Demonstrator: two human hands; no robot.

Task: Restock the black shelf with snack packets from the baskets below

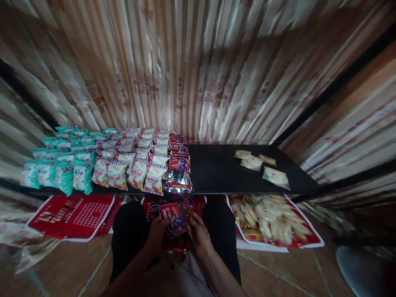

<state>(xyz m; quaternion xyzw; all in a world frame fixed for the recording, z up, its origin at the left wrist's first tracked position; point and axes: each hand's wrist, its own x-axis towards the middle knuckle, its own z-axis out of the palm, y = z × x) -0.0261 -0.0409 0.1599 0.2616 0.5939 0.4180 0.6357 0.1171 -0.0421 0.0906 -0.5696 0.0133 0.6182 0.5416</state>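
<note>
A pleated, pale curtain with reddish print (213, 90) is filling the upper frame, and a long black flat shelf (216, 175) is running across the middle. At the lower right, a red bag with white edging (314, 238) is holding many pale, flat, clear-wrapped pieces; at the lower left, another red bag with white lettering (71, 214) is lying flattish, its contents not showing. Centre left, the shelf is bearing rows of teal-and-white pillow packets (82, 175), white stripe-edged packets (117, 175) and glossy dark-red packets (179, 165); centre right, a few pale wrapped pieces (275, 177) are lying loosely.

At the lower centre, the left hand (157, 231) is clamping a shiny red printed packet (173, 218), thumb on top, while the right hand (198, 231) is pinching its opposite edge. The step in hand appears to be handling this one packet between the knees, below the shelf's near edge; moving it on would be calling for a steady hold on its slick film.
</note>
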